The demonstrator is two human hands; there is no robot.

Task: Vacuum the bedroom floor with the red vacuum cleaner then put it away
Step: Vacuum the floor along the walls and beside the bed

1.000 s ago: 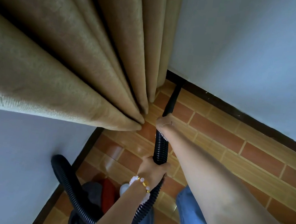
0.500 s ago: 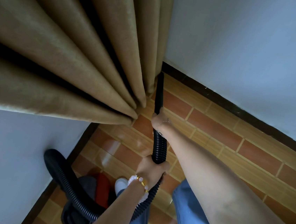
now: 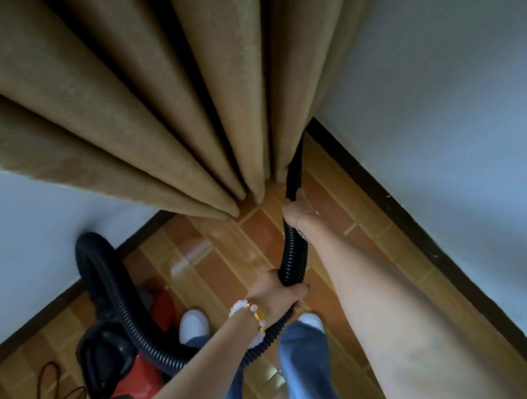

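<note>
The black ribbed hose [image 3: 293, 254] of the red vacuum cleaner [image 3: 139, 375] is gripped in both hands in a room corner. The left hand [image 3: 273, 289], ringed by a beaded bracelet [image 3: 252, 312], is curled round the hose near the body, and the right hand [image 3: 298, 214] is closed round it farther forward. The smooth nozzle [image 3: 294, 170] is angled toward the tiled floor [image 3: 338, 187], its tip hidden behind the tan curtain [image 3: 169, 92]. The cleaner is seen on the tiles by the left wall.

Tan pleated curtain [image 3: 169, 92] hanging in a corner between two pale walls [image 3: 459, 122]; dark skirting [image 3: 416, 222] along each wall base; white shoes [image 3: 193, 325], blue jeans [image 3: 303, 366] below.
</note>
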